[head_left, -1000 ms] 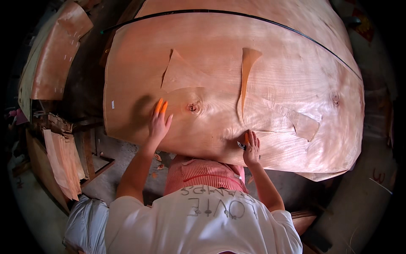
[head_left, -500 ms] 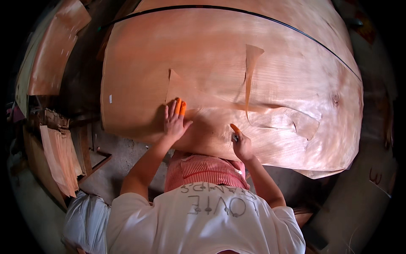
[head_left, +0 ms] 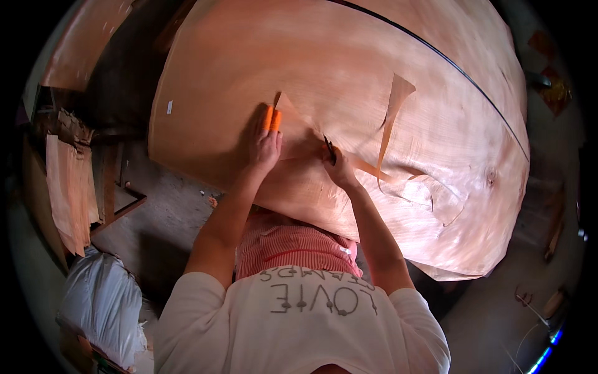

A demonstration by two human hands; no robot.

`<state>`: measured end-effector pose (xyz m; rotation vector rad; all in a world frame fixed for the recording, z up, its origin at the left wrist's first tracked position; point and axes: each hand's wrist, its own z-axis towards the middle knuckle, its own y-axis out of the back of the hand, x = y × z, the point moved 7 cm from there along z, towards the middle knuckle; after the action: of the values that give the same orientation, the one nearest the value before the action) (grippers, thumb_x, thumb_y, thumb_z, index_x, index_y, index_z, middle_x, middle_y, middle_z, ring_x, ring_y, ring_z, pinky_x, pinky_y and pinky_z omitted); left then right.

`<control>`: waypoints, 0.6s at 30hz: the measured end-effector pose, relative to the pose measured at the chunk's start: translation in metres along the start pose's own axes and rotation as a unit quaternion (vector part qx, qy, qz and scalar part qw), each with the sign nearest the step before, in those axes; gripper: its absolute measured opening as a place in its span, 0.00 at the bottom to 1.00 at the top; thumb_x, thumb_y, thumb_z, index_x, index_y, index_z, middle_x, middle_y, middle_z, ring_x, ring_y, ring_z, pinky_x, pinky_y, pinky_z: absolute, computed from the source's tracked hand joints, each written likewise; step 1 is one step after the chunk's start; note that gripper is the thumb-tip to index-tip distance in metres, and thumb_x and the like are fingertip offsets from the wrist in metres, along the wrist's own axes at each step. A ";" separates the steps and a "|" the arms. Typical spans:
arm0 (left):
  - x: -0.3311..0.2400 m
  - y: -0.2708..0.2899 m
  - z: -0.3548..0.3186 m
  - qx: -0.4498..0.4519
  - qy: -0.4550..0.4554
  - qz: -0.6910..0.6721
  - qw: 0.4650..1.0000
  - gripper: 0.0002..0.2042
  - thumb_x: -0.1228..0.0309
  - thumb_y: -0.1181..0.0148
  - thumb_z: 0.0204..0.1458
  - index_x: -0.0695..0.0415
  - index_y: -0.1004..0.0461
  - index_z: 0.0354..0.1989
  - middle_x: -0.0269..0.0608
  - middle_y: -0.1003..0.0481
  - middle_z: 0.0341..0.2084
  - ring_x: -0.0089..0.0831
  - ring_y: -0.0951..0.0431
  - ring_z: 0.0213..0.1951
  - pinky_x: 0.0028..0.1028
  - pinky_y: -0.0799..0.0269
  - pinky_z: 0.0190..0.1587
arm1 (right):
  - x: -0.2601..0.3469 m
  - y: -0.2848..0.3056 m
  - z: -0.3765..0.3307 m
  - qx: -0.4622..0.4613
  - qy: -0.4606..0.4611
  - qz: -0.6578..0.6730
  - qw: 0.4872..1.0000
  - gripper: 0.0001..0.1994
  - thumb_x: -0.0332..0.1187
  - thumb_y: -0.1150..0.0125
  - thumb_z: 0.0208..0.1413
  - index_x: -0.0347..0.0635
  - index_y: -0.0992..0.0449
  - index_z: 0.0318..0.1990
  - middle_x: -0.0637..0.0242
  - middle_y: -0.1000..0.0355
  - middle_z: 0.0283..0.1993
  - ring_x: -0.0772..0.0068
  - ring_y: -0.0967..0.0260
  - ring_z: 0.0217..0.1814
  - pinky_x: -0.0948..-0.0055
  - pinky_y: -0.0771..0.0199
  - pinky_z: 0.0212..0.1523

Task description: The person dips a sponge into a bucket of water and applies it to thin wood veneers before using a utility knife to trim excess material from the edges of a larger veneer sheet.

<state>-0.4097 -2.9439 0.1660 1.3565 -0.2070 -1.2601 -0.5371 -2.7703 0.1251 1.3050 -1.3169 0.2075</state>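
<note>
In the head view, your cutting looks partway: one curled strip [head_left: 393,115] rises from the big wood sheet [head_left: 218,112] before you, while one pointed flap [head_left: 284,105] beside your left hand [head_left: 266,144] seems not yet cut away. That hand lies flat on the sheet, fingers together, gripping nothing; your right hand [head_left: 340,169] is clamped on a small dark tool [head_left: 328,144]. Count one sheet, one tool, two orange finger covers [head_left: 275,120] on the left.
</note>
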 end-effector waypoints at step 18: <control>0.015 0.000 0.002 0.023 -0.009 0.110 0.994 0.22 0.70 0.49 0.44 0.50 0.36 0.51 0.40 0.43 0.56 0.35 0.45 0.58 0.42 0.53 0.58 | 0.071 -0.069 0.004 0.166 0.016 -0.243 0.956 0.26 0.28 0.62 0.53 0.46 0.57 0.61 0.49 0.33 0.39 0.52 0.32 0.35 0.60 0.32 0.35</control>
<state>-0.4050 -2.9559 0.1589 1.3226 -0.3895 -1.0884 -0.4643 -2.8350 0.1397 1.8612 -0.9181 0.1049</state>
